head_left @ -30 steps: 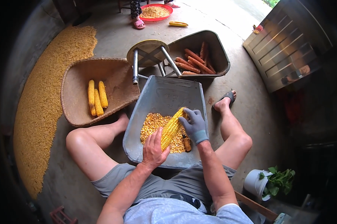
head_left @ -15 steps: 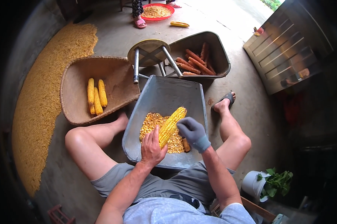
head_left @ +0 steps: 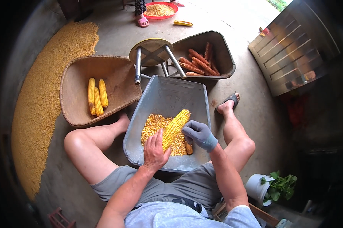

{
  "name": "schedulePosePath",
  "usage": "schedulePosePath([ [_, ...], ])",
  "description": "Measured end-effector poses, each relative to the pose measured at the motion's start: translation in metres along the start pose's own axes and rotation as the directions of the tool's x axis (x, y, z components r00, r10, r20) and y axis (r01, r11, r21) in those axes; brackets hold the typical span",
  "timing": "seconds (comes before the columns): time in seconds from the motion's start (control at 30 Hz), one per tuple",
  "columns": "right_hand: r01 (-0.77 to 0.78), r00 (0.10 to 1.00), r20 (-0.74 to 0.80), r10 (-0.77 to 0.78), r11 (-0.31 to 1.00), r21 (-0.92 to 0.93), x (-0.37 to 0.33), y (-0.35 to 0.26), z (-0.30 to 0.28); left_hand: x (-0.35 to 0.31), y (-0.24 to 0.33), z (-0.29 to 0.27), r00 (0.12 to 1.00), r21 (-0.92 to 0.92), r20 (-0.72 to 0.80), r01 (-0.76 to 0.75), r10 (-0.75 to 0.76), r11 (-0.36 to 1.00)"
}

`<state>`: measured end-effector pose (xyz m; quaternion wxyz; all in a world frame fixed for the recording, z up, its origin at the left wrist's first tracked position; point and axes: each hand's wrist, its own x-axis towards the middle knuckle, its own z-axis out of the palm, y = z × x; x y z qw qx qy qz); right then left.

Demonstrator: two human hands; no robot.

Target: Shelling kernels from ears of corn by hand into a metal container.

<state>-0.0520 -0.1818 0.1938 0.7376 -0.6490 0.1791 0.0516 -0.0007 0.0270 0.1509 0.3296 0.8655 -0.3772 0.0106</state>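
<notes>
My bare left hand point(head_left: 154, 151) is wrapped round the lower end of a yellow corn cob point(head_left: 176, 128), which slants up to the right with its kernels on. My right hand point(head_left: 199, 134), in a grey glove, is closed beside the cob's right side, thumb and fingertips close to the kernels; whatever they pinch, if anything, is hidden. Both hands are over a grey metal scoop-shaped bin point(head_left: 148, 97) between my legs. Loose corn kernels point(head_left: 154, 123) cover part of its bottom, and a short brown piece point(head_left: 188, 148) stands among them below the glove.
Left, a woven basket point(head_left: 74, 91) holds three corn cobs point(head_left: 97, 99). Beyond the bin are a metal-legged stool point(head_left: 150, 51) and a dark tub point(head_left: 226, 60) with bare red cobs point(head_left: 200, 62). Kernels point(head_left: 46, 102) line the left wall; another person's foot point(head_left: 142, 21) is near a red tray point(head_left: 171, 15).
My gloved right hand has shifted slightly right, away from the cob. My left hand and the cob stay almost in place.
</notes>
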Motion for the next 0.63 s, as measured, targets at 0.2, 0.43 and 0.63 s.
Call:
schedulePosePath([
  [0.2,-0.104,0.988,0.119,0.100,0.994,0.028,-0.007,-0.034,-0.014,-0.003,-0.008,0.007,0.956,-0.271,-0.023,0.275,-0.292,0.922],
  [0.43,-0.028,0.939,-0.322,-0.123,0.904,-0.427,0.069,0.032,-0.059,0.000,-0.003,0.011,0.926,-0.479,0.033,0.345,-0.376,0.807],
  [0.63,0.064,0.948,-0.223,-0.226,0.824,-0.563,0.096,0.058,-0.050,-0.006,-0.007,0.015,0.868,-0.642,0.159,0.453,-0.470,0.618],
])
